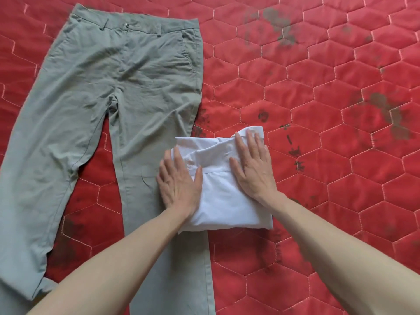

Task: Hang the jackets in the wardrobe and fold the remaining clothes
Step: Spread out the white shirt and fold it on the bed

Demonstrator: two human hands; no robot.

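A folded white shirt (223,196) is seen on a red quilted mattress (318,98), in the lower middle of the view. Its left edge is laid over the right leg of grey-green trousers (127,87), which are spread flat and unfolded on the mattress to the left, waistband at the top, legs running toward the bottom edge. The left hand (179,180) is pressed flat on the shirt's left side, palm down, fingers extended and close together, nothing pinched. The right hand (252,164) is laid flat on the shirt's upper right part, fingers extended and slightly spread, fingertips near the collar edge; nothing is gripped. Both forearms are bare and enter from the bottom. Dark stains are visible on the mattress, upper right and around the shirt. Hexagon stitching is seen across the mattress.
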